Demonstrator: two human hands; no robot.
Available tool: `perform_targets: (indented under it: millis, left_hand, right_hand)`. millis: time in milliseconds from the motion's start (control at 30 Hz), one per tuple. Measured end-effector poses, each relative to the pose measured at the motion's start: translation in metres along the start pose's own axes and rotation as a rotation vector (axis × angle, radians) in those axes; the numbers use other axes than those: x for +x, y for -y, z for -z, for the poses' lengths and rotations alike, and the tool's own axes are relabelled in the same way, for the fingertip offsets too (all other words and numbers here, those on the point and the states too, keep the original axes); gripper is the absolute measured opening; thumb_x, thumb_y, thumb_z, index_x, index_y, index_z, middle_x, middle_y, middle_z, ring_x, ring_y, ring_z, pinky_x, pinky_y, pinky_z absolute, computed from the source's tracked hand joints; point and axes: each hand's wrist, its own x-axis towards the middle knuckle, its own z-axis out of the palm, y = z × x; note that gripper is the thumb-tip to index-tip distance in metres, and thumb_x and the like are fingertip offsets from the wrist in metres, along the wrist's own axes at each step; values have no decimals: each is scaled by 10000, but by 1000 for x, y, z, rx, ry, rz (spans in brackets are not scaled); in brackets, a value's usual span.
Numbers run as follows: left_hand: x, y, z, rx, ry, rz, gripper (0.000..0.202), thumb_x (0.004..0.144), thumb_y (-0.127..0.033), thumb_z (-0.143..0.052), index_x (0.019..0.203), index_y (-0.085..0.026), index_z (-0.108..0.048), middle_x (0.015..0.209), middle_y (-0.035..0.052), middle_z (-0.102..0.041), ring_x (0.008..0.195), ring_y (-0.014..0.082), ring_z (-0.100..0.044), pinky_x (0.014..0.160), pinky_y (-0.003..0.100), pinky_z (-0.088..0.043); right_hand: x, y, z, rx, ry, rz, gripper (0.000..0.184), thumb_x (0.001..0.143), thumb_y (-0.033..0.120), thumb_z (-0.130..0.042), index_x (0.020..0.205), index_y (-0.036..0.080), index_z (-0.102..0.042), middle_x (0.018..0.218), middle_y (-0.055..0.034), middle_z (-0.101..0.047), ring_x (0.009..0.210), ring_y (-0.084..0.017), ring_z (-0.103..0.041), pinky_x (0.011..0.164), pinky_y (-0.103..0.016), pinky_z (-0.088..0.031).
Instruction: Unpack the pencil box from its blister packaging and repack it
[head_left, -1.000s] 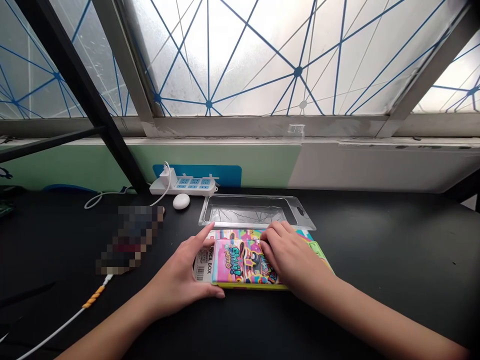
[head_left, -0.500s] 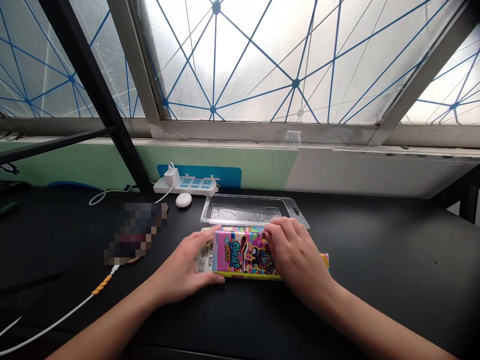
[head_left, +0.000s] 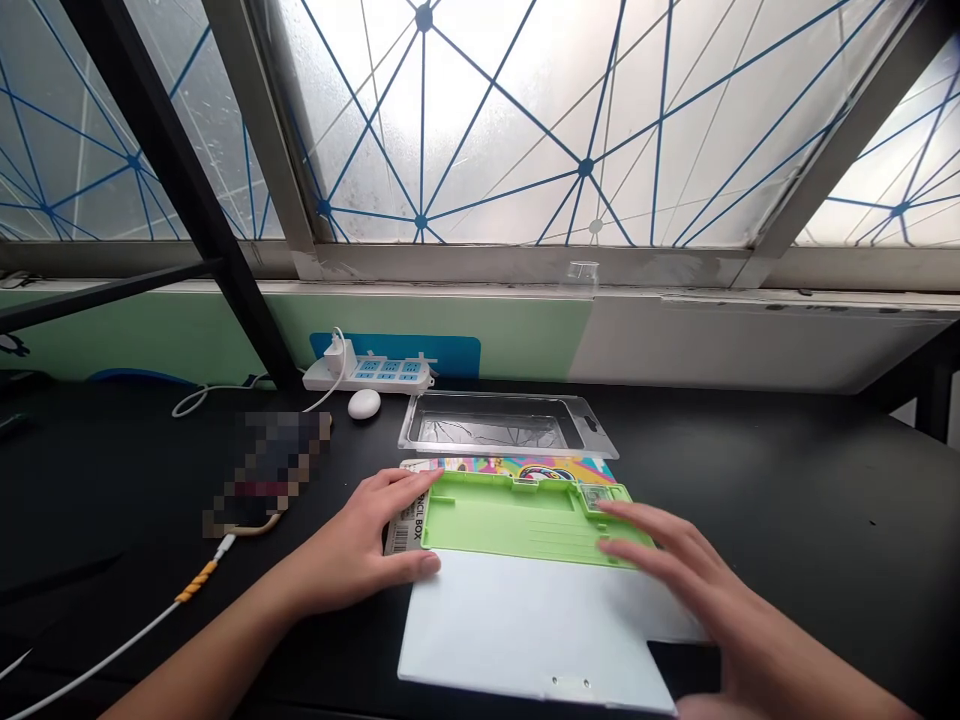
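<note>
A pencil box with a green plastic inner tray point(head_left: 517, 520) lies open on a printed "PENCIL BOX" card point(head_left: 409, 515), and its white lid point(head_left: 525, 625) is folded flat towards me. My left hand point(head_left: 360, 545) grips the box's left end, with the thumb along its front edge. My right hand point(head_left: 675, 570), slightly blurred, is spread open above the hinge at the right, holding nothing. Its fingertips are at or just over the green tray.
Behind the box lies a clear plastic blister tray point(head_left: 495, 425). Further left are a white power strip point(head_left: 367, 373), a white oval object point(head_left: 364, 404), a pixelated patch point(head_left: 266, 470) and a white cable with orange coil point(head_left: 196, 582) on the black table point(head_left: 810, 480).
The colourful lid has swung open towards me, showing the green tray and the lid's white inside. My right hand has come off the box and moved right. My left hand stays on it.
</note>
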Motion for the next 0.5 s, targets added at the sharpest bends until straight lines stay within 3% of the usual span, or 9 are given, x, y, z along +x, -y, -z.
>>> perform_targets:
  millis: [67, 133, 233, 367, 500]
  left_hand:
    - [1, 0, -2, 2, -6, -2, 858, 893, -680, -644, 1624, -377, -311, 1669, 63, -354, 1537, 360, -279, 1238, 555, -296]
    - [2, 1, -3, 6, -24, -22, 792, 935, -674, -582, 1619, -362, -334, 1645, 71, -396, 1521, 357, -311, 1231, 553, -314]
    - [3, 1, -3, -6, -58, -60, 692, 1005, -695, -388, 1599, -341, -391, 1610, 71, -456, 1495, 353, -357, 1221, 557, -328]
    - [0, 2, -3, -61, -110, -28, 756, 1005, -738, -112, 1587, -361, -411, 1594, 45, -485, 1473, 347, -408, 1211, 557, -349]
    - [-4, 6, -5, -60, -136, -45, 874, 932, -826, -79, 1595, -354, -396, 1641, 39, -427, 1524, 365, -338, 1207, 562, -355]
  right_hand:
    - [-13, -23, -6, 53, 50, -118, 1349, 536, 756, -866, 1645, 325, -231, 1726, -160, -188, 1498, -481, -334, 1111, -566, -473]
    - [-22, -36, -14, 74, 60, -209, 1350, 594, 746, -844, 1663, 365, -113, 1746, -136, -110, 1515, -498, -275, 1130, -617, -428]
    - [-25, -41, -23, 132, 5, -262, 1134, 781, 727, -712, 1661, 389, -82, 1742, -103, -164, 1527, -452, -275, 1152, -607, -400]
    - [-18, -39, -27, 247, -74, -301, 998, 858, 772, -557, 1658, 355, -129, 1716, -109, -262, 1510, -420, -341, 1148, -561, -425]
    - [-14, -37, -25, 300, -110, -389, 834, 937, 683, -503, 1640, 357, -193, 1681, -92, -353, 1489, -389, -398, 1140, -543, -445]
